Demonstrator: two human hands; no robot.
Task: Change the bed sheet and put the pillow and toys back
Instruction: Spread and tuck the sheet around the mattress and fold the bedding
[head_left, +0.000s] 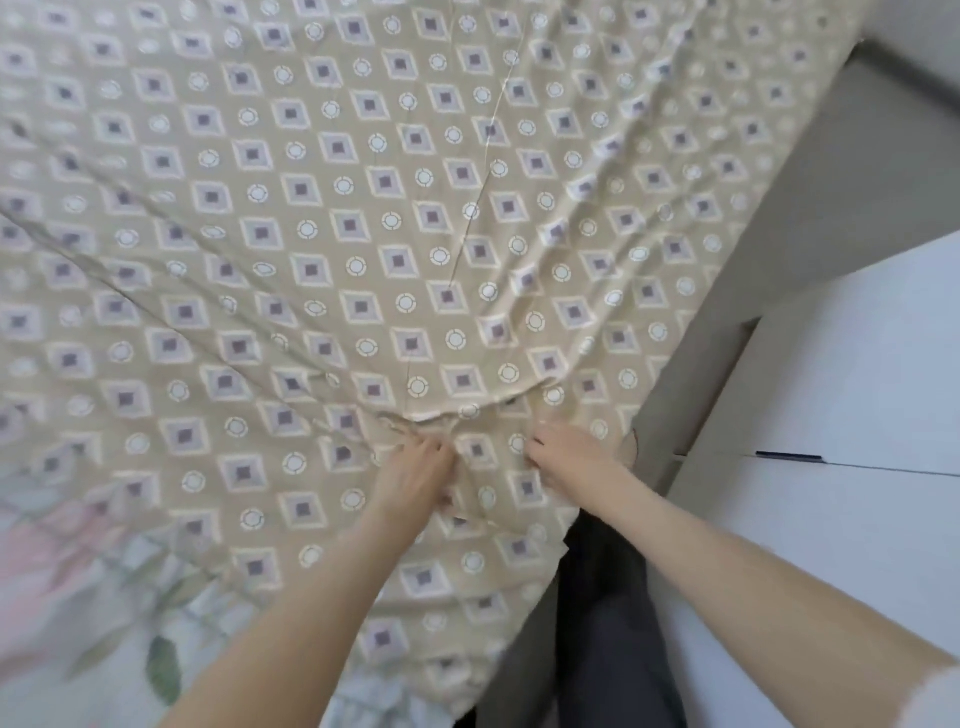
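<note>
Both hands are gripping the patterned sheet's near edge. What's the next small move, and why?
The left hand and right hand grip the beige sheet close together, creases fan out from there, and floral fabric shows uncovered at lower left; so probably draw them apart along the edge, tautening it.

The bed sheet (363, 234) lies spread left of the cabinet (857, 389).

Dark grey trousers (610, 629), white sleeve (937, 699).
</note>
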